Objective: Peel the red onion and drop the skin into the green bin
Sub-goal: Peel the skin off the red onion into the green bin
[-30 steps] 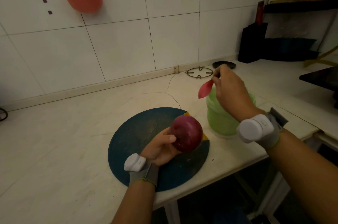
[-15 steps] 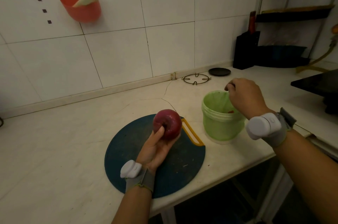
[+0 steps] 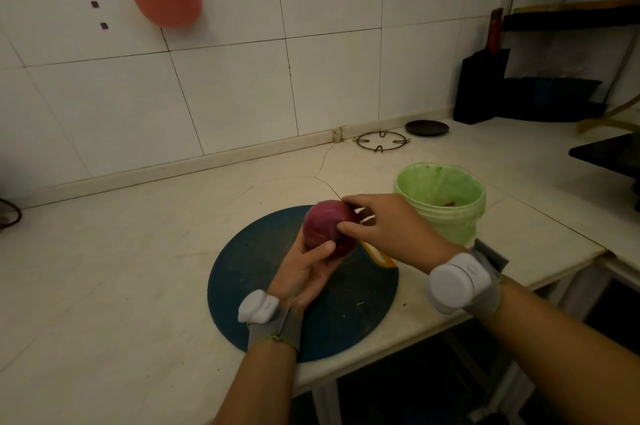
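Above the board (image 3: 263, 289), our left hand (image 3: 304, 272) grips the onion (image 3: 323, 227) while our right hand (image 3: 389, 230) pinches it; a shallow pinch could slip off.

Grey wristband (image 3: 277, 331) with white rounded pod (image 3: 258, 306) behind each hand (image 3: 304, 274); forearms bare.

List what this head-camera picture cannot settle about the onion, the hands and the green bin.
- Red onion: head view; its underside and far side are covered by the left hand.
- Right hand: head view; whether its fingertips have caught any skin is too small and dim to tell.
- Green bin: head view; its near wall hides most of the bottom.
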{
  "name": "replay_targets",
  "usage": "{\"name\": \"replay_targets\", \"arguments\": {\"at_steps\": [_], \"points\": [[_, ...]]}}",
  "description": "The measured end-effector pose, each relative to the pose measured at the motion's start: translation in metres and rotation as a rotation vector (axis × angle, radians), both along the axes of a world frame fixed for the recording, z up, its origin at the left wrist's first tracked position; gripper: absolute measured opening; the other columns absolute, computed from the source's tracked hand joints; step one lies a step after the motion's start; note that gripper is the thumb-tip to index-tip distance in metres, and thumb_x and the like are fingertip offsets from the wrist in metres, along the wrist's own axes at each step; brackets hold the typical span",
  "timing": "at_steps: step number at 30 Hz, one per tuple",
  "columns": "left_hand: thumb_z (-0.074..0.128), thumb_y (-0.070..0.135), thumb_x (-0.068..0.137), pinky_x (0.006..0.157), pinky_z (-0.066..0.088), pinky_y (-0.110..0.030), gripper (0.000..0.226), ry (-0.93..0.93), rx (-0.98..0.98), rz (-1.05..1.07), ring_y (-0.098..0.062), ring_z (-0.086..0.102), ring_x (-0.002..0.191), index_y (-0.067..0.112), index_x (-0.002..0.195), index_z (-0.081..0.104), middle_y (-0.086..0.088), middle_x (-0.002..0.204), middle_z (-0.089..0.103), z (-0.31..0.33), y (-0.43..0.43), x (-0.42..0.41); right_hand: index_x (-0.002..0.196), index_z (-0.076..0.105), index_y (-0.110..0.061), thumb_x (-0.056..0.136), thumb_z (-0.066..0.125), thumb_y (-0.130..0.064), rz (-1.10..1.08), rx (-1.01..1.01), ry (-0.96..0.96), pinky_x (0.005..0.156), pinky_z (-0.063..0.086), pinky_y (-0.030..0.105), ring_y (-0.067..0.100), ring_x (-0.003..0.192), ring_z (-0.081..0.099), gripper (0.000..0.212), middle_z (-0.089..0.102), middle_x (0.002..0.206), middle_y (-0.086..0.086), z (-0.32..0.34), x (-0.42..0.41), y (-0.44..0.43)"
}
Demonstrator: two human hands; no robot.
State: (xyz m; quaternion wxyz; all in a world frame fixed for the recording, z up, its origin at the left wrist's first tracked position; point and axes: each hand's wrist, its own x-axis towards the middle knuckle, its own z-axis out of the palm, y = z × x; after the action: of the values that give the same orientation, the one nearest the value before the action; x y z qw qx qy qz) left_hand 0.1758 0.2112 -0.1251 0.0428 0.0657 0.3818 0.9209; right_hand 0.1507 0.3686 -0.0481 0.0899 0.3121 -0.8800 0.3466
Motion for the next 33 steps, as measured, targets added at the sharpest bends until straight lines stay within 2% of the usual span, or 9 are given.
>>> {"name": "replay_targets", "arguments": {"at_steps": [4, 11, 19, 22, 26, 30, 33], "points": [[0.091, 0.005, 0.042, 0.087, 0.053, -0.043, 0.089, 0.004, -0.019, -0.006, -0.031, 0.062, 0.110, 0.018, 0.123, 0.057, -0.012, 0.111, 0.068, -0.001, 0.001, -0.001, 0.121, 0.061, -0.015, 0.082, 0.066, -0.028, -0.004, -0.030, 0.018, 0.084, 0.053, 0.026, 0.010, 0.093, 0.064, 0.042, 0.069, 0.108, 0.002, -0.001, 0.000, 0.001], [0.090, 0.007, 0.046, 0.088, 0.052, -0.043, 0.095, 0.010, -0.084, -0.031, -0.032, 0.059, 0.114, 0.015, 0.133, 0.050, -0.018, 0.127, 0.054, -0.002, 0.000, -0.002, 0.108, 0.066, -0.013, 0.078, 0.063, -0.024, -0.004, 0.025, 0.072, 0.077, 0.055, 0.033, 0.014, 0.082, 0.066, 0.032, 0.071, 0.091, 0.003, -0.004, -0.003, 0.004], [0.090, 0.009, 0.046, 0.088, 0.052, -0.043, 0.098, 0.005, -0.093, -0.036, -0.030, 0.060, 0.113, 0.015, 0.134, 0.048, -0.018, 0.129, 0.052, -0.001, 0.000, -0.002, 0.117, 0.064, -0.016, 0.081, 0.062, -0.015, 0.041, -0.009, 0.033, 0.082, 0.053, 0.022, 0.008, 0.088, 0.066, 0.036, 0.072, 0.099, 0.002, -0.003, -0.004, 0.011], [0.090, 0.009, 0.047, 0.087, 0.052, -0.043, 0.099, 0.005, -0.078, -0.035, -0.031, 0.060, 0.113, 0.014, 0.135, 0.046, -0.018, 0.129, 0.053, -0.001, 0.000, -0.001, 0.119, 0.063, -0.016, 0.082, 0.067, -0.022, 0.046, -0.071, 0.012, 0.083, 0.054, 0.023, 0.006, 0.090, 0.065, 0.038, 0.071, 0.103, 0.001, -0.004, -0.001, 0.011], [0.092, 0.010, 0.044, 0.086, 0.053, -0.043, 0.093, 0.010, -0.065, -0.040, -0.031, 0.061, 0.111, 0.015, 0.128, 0.052, -0.015, 0.120, 0.060, 0.000, 0.001, 0.001, 0.123, 0.060, -0.018, 0.074, 0.074, -0.038, 0.005, -0.133, -0.056, 0.087, 0.053, 0.025, 0.006, 0.094, 0.064, 0.055, 0.068, 0.110, -0.001, -0.010, -0.001, 0.007], [0.092, 0.010, 0.042, 0.083, 0.054, -0.041, 0.092, 0.004, -0.063, -0.046, -0.030, 0.063, 0.108, 0.015, 0.126, 0.054, -0.014, 0.119, 0.060, 0.001, 0.002, 0.001, 0.122, 0.061, -0.017, 0.075, 0.074, -0.034, 0.026, -0.157, -0.116, 0.086, 0.051, 0.018, 0.002, 0.095, 0.063, 0.052, 0.069, 0.111, -0.001, -0.008, -0.005, 0.011], [0.093, 0.011, 0.041, 0.084, 0.054, -0.042, 0.095, -0.003, -0.084, -0.059, -0.031, 0.063, 0.108, 0.016, 0.126, 0.053, -0.015, 0.124, 0.055, 0.002, 0.002, 0.000, 0.121, 0.062, -0.017, 0.075, 0.074, -0.032, 0.043, -0.151, -0.135, 0.087, 0.051, 0.019, 0.002, 0.095, 0.064, 0.049, 0.069, 0.110, -0.001, -0.007, -0.007, 0.015]]}}
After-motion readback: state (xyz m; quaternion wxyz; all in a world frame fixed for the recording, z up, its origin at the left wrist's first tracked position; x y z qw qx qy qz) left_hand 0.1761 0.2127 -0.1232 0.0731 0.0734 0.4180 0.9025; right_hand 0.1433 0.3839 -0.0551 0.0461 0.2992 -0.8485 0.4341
